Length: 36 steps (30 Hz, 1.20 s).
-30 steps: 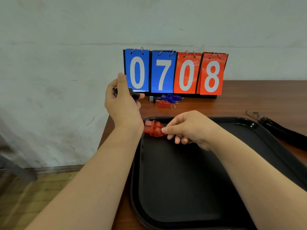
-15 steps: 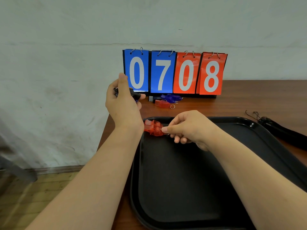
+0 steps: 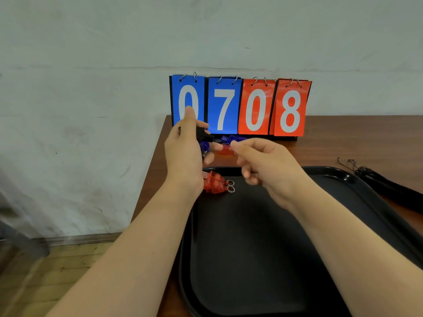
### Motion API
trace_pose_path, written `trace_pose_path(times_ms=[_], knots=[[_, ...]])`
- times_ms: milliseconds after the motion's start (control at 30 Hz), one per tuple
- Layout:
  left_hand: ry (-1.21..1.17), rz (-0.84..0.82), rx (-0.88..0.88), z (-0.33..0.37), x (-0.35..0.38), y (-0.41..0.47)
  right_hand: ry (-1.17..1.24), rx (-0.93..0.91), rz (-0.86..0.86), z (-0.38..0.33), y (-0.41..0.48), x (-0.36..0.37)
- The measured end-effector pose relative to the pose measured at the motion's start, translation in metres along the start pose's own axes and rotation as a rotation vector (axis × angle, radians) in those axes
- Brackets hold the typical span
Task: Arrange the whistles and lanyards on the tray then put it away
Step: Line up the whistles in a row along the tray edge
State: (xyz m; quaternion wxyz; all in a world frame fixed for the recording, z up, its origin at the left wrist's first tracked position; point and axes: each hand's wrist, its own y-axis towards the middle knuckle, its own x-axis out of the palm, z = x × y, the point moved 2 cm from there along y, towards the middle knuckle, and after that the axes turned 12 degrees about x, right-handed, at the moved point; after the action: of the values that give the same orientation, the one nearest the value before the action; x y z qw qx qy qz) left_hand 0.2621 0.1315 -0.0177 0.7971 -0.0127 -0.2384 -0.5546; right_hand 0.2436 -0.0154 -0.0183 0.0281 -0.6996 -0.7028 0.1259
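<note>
A red whistle (image 3: 214,183) with two metal rings lies in the far left corner of the black tray (image 3: 366,202). My left hand (image 3: 185,154) is raised above that corner, shut on a black whistle and a blue whistle (image 3: 204,146). My right hand (image 3: 263,165) hovers just right of it, empty, fingers loosely curled and apart. More whistles, blue (image 3: 231,138) and red (image 3: 225,151), lie on the table in front of the scoreboard. Black lanyards (image 3: 386,186) lie right of the tray.
A flip scoreboard (image 3: 240,106) reading 0708 stands at the back of the brown table (image 3: 354,138), against a grey wall. The table's left edge runs close to the tray; wooden floor lies below on the left.
My right hand let go of the red whistle, which now lies in the tray corner, and lifted up toward my left hand. My left hand stayed raised with its whistles.
</note>
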Motion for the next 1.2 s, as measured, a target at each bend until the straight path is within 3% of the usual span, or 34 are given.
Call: trace_pose_path(times_ms=[233,500,833,1033,1200], knots=[[0.177,-0.147,0.071,0.000,0.009,-0.008,-0.012,-0.202,-0.025,-0.004,-0.007,0.004],[0.182,-0.228,-0.009,0.002,0.014,-0.014,0.046,-0.309,0.035,-0.006,-0.008,0.001],[0.154,-0.419,-0.114,0.002,0.018,-0.021,0.082,-0.324,-0.048,-0.012,-0.014,0.001],[0.139,-0.412,-0.039,0.004,0.020,-0.022,0.249,-0.257,-0.053,-0.010,-0.006,-0.006],[0.014,-0.193,0.036,0.008,0.014,-0.011,0.533,-0.113,-0.150,-0.014,-0.002,-0.009]])
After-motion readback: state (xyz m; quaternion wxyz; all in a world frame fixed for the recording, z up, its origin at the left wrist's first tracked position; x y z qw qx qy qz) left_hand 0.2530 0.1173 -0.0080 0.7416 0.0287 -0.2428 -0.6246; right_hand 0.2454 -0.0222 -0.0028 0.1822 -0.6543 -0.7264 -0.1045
